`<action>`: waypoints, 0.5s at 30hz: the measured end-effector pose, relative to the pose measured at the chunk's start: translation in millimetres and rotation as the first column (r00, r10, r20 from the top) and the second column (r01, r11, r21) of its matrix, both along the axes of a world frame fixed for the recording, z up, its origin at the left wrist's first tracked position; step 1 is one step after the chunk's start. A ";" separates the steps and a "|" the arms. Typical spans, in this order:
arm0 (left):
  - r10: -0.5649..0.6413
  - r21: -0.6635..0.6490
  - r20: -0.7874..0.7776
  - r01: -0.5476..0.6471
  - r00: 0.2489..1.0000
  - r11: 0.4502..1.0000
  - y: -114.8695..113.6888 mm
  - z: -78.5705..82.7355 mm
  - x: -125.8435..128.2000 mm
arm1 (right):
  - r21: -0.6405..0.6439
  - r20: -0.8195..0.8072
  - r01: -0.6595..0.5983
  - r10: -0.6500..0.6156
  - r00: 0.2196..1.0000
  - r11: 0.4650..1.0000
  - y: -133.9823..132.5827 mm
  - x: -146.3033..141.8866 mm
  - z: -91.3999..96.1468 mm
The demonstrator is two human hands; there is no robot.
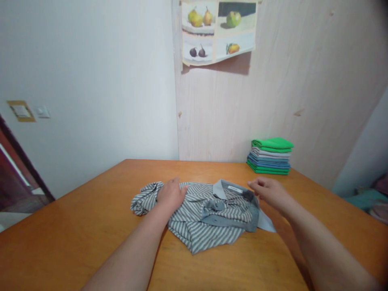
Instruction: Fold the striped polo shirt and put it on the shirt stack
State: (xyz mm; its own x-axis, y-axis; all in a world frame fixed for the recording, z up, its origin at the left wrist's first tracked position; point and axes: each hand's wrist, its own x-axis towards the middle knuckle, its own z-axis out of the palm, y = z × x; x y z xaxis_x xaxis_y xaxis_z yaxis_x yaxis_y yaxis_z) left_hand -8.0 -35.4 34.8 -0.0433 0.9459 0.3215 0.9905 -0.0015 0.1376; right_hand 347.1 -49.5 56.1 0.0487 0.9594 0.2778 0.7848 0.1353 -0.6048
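Where left fingers (183, 192) rest, striped shirt (194, 207) beneath

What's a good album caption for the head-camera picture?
Left hand on a rumpled striped shirt, right hand near its collar.

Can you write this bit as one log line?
Left hand: on striped shirt; Right hand: near collar, contact unclear; Shirt: rumpled on table; Folded stack: back right

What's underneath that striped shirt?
The orange-brown table shows around the edges of the shirt. The cloth covers the tabletop beneath it, so I can't tell whether anything else lies there.
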 end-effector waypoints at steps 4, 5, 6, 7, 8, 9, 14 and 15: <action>0.025 -0.099 0.017 -0.023 1.000 0.995 0.4 1.5 -4.4 | -0.300 0.037 -0.167 0.186 0.982 0.939 -12.0 1.2 6.1; 0.025 -0.104 0.036 -0.021 0.999 0.994 0.8 1.6 -6.2 | -0.335 0.036 -0.168 0.190 0.981 0.927 -14.0 3.5 7.1; 0.026 -0.103 0.063 -0.020 0.998 0.994 1.2 1.8 -8.0 | -0.352 0.039 -0.147 0.171 0.985 0.924 -15.7 7.0 8.0; 0.028 -0.099 0.095 -0.019 0.995 0.995 1.5 1.9 -9.7 | -0.354 0.044 -0.109 0.133 0.990 0.929 -17.0 11.4 8.9; 0.027 -0.096 0.128 -0.015 0.991 0.995 1.6 2.1 -11.3 | -0.355 0.046 -0.069 0.091 0.995 0.932 -18.1 16.2 9.7; 0.023 -0.095 0.159 -0.008 0.987 0.995 1.5 2.5 -12.6 | -0.365 0.041 -0.041 0.061 0.997 0.930 -19.1 20.8 10.1; -0.070 0.020 0.252 0.067 0.965 0.998 -0.9 9.6 -15.6 | -0.522 -0.011 -0.169 0.191 0.982 0.836 -18.7 22.0 -0.3; -0.092 0.061 0.271 0.078 0.958 0.995 -1.3 12.8 -15.7 | -0.499 -0.033 -0.210 0.224 0.974 0.841 -16.9 16.3 -4.8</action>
